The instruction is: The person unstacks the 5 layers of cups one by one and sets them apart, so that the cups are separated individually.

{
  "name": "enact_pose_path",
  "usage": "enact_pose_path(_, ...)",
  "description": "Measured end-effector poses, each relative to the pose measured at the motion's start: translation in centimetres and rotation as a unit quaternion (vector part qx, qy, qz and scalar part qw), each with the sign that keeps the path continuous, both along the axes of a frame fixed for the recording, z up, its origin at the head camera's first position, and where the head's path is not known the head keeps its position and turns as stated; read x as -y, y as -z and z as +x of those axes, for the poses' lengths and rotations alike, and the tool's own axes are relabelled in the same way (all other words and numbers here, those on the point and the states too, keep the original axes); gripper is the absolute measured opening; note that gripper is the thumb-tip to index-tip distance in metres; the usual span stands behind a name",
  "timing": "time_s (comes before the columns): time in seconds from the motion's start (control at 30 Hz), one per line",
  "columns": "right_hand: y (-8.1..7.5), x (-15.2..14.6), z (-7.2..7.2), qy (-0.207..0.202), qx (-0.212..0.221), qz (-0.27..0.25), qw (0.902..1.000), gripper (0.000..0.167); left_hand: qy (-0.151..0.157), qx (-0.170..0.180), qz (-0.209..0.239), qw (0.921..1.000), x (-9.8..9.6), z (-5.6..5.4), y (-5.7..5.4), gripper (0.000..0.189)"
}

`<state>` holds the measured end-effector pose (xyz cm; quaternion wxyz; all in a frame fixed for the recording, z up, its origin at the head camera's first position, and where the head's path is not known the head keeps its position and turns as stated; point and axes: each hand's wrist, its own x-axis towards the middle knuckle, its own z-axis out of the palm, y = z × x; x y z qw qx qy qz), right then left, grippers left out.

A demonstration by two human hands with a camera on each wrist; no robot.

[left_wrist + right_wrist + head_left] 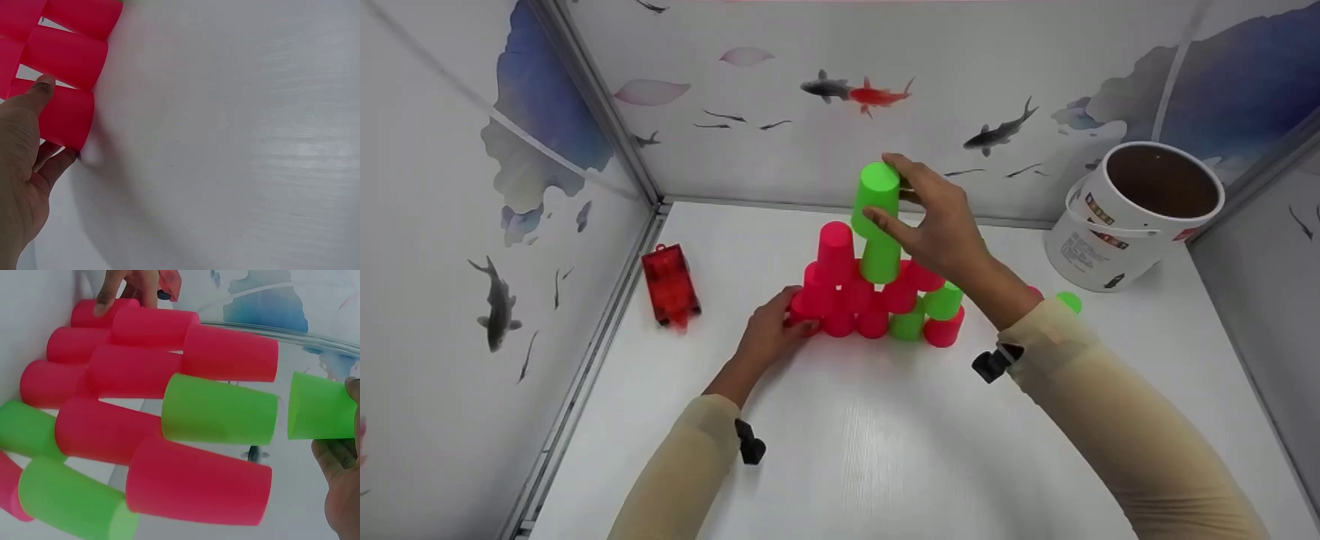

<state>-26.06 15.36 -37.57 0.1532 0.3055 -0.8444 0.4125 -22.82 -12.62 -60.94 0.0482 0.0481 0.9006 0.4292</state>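
Observation:
A wall of upside-down red and green cups stands in stepped rows, the bottom row on the white table (855,450). My right hand (941,217) holds a green cup (877,184) by thumb and fingers above the wall. In the right wrist view a small gap parts this held cup (320,408) from a green cup (219,410) in the third row. Beside that one stand a red cup (835,251) and another red cup (199,486). My left hand (771,330) grips the leftmost bottom red cup (67,118), thumb on one side and fingers on the other.
A red toy vehicle (669,285) lies at the table's left. At the back right stands a white bucket (1099,247) with a handle. A green cup (1069,301) shows partly behind my right sleeve. Patterned panels (735,165) enclose the table at the back and sides.

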Motion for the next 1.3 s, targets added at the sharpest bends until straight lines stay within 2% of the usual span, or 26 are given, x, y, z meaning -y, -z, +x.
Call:
enact_pose_path(0.23, -1.4, -4.8, -0.4, 0.049, -0.035, 0.005, 0.9982, 0.07, -0.002, 0.006, -0.01, 0.9999, -0.1, -0.2, 0.1, 0.063)
enact_pose_path(0.4, -1.1, -8.9, -0.6, 0.102, -0.036, 0.016, 0.994, 0.07, -0.003, 0.004, -0.008, 1.0, -0.1, 0.0, 0.1, 0.065)
enact_pose_path(0.57, -0.3, -13.3, -0.4, 0.162, -0.012, 0.031, 0.9862, 0.069, 0.006, -0.008, -0.005, 0.9999, -0.1, 0.1, 0.2, 0.064)
enact_pose_path(0.73, 1.3, -17.3, 0.0, 0.215, 0.021, 0.045, 0.9753, 0.068, 0.007, -0.024, -0.01, 0.9996, -0.1, 0.1, 0.3, 0.063)
enact_pose_path(0.87, 3.1, -20.1, 0.4, 0.247, 0.058, 0.054, 0.9657, 0.067, 0.004, -0.017, -0.007, 0.9998, -0.1, 0.1, 0.2, 0.064)
enact_pose_path(1.1, 6.5, -23.9, 1.3, 0.269, 0.092, 0.053, 0.9572, 0.066, -0.001, -0.003, -0.006, 1.0, -0.2, 0.2, 0.1, 0.065)
enact_pose_path(1.3, 8.6, -26.7, 1.9, 0.29, 0.127, 0.053, 0.9471, 0.068, -0.004, -0.004, -0.011, 0.9999, -0.3, 0.2, 0.0, 0.065)
